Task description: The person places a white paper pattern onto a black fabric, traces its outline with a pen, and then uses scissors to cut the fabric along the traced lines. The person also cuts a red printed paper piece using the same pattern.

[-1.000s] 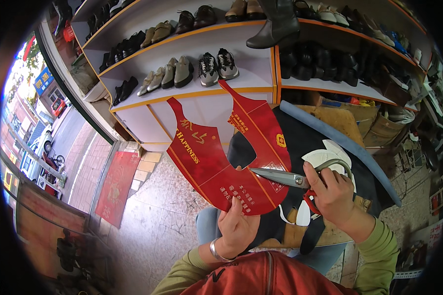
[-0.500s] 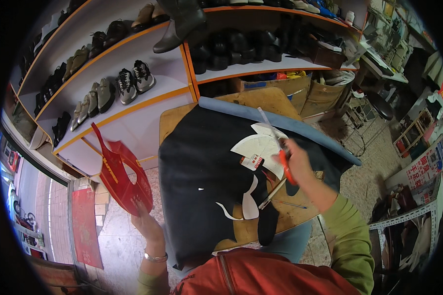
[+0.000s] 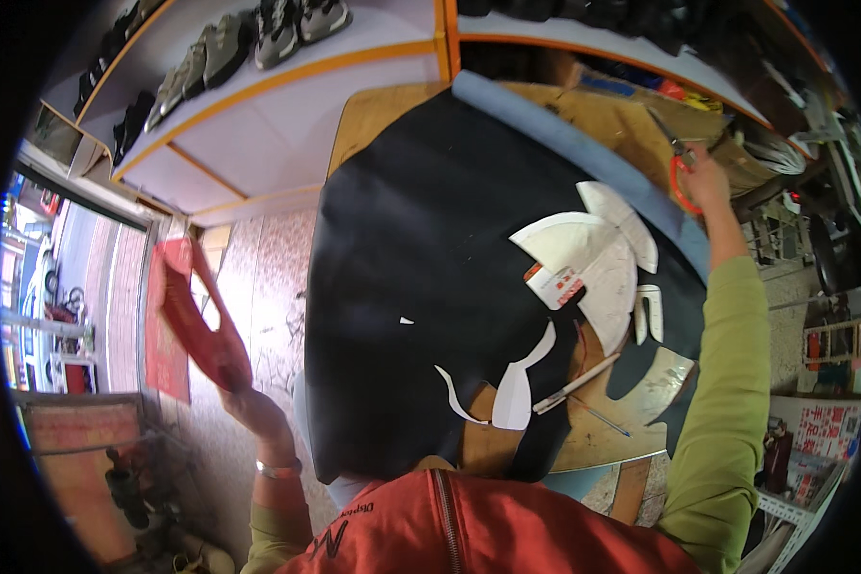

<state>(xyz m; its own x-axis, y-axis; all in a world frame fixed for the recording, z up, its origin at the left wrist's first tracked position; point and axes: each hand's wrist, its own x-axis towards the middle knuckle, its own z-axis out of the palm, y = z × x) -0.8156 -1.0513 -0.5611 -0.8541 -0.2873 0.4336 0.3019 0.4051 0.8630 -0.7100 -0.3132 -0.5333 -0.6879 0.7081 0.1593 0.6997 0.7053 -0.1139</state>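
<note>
My left hand (image 3: 247,409) is closed on the lower end of a red sheet (image 3: 187,316) with an oval opening, held up left of the table. In my right hand (image 3: 710,187) is a pair of scissors (image 3: 680,172) with orange handles, raised beyond the table's far right side, blades pointing up and away. A large black sheet of material (image 3: 411,230) covers most of the wooden table (image 3: 378,120), its blue-grey underside (image 3: 574,143) rolled along the far edge. On it lie fan-shaped off-white pattern pieces (image 3: 607,277) and a curved white piece (image 3: 513,397).
A pale stick-like tool (image 3: 576,383) and a thin pen-like rod (image 3: 601,419) lie near the table's front. Orange-edged shelves with shoes (image 3: 225,48) stand behind. A white perforated rack (image 3: 799,517) is at lower right. A tiny white scrap (image 3: 407,320) rests on the black material.
My right hand has carried the scissors away from the pattern pieces toward the far right. My left hand and the red sheet have shifted left and lower in the view. The view has tilted down.
</note>
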